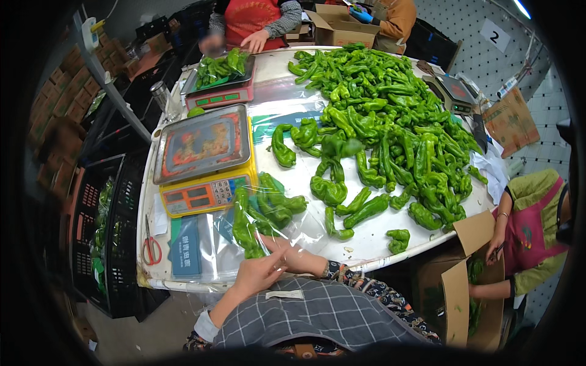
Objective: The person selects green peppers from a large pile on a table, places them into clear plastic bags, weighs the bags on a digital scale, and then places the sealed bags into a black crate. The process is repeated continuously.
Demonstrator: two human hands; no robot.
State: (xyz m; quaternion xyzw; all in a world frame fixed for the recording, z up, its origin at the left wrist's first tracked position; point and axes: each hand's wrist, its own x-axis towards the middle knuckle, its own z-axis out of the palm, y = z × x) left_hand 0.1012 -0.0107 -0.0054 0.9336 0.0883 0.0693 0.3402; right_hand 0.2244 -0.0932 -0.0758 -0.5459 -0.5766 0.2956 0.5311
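Observation:
A clear plastic bag (300,228) holding several green peppers (247,224) lies before me at the table's near edge. My left hand (260,273) pinches the film at the bag's near end. Close against it, my right hand (295,257) also grips the bag, its fingertips beside the peppers and partly behind shiny film. Just beyond the bag is a yellow digital scale (169,208) with a stained metal tray (201,142). Flat printed plastic bags (186,247) lie to the left of my hands. Loose green peppers (366,212) are spread to the right.
A large pepper heap (389,105) covers the table's far right. Red-handled scissors (151,250) lie at the left edge. Across the table, a person in a red apron (254,23) handles a bag on another scale (219,98). At right, another person reaches into a cardboard box (455,302). Black crates (94,238) stand left.

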